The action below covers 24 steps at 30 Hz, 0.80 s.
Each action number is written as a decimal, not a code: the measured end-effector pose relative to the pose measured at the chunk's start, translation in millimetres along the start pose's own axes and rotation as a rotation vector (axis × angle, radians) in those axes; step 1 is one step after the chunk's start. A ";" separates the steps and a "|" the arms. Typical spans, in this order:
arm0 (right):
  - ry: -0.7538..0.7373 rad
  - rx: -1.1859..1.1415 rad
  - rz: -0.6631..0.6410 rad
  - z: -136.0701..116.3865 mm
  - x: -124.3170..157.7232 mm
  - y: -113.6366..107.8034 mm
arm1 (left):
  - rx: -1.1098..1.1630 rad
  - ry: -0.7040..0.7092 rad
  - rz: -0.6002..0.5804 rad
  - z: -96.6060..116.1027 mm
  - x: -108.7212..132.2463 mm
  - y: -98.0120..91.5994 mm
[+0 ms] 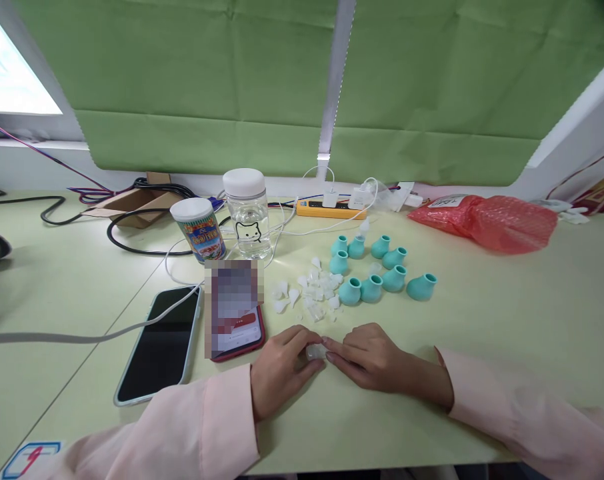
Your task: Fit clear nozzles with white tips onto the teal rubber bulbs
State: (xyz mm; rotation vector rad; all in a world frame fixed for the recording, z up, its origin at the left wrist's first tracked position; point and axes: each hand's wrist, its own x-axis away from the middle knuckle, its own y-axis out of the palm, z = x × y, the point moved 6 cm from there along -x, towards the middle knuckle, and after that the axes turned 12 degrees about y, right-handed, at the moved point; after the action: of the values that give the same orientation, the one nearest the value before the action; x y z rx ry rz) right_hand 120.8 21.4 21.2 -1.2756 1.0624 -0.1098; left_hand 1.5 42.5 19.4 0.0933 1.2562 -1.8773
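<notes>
Close to the table's front edge, my left hand (pixel 287 367) is closed around a small translucent whitish piece (pixel 315 351). My right hand (pixel 367 357) pinches at the same piece from the other side, its fingertips meeting those of the left. What exactly the piece is, I cannot make out. Beyond the hands lies a loose pile of translucent white pieces (pixel 322 287). To its right stand several teal hollow cups with narrow necks (pixel 373 288); a whitish tip (pixel 365 228) sticks up from one at the back.
Left of the hands lie a lit phone (pixel 237 337) and a dark-screened phone (pixel 165 340), crossed by a cable. Behind them stand a printed canister (pixel 202 233) and a clear bottle (pixel 249 220). A yellow power strip (pixel 309 209) and a red plastic bag (pixel 507 223) lie at the back.
</notes>
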 end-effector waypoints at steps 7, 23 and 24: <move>-0.065 0.087 -0.012 -5.8 -1.3 -2.5 | 0.033 0.052 0.002 2.3 -0.3 1.1; -0.018 -0.042 0.063 -5.6 -3.0 -10.5 | 0.052 0.110 0.043 4.6 -0.9 -1.2; -0.019 -0.035 0.048 -5.5 -3.1 -9.8 | 0.051 0.113 0.045 5.1 -0.8 -1.4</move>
State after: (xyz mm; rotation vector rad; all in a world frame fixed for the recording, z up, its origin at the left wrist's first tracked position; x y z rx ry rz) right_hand 119.9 15.9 31.4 -1.2800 1.0819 -0.0430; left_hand 3.0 39.2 23.2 0.2566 1.2715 -1.8878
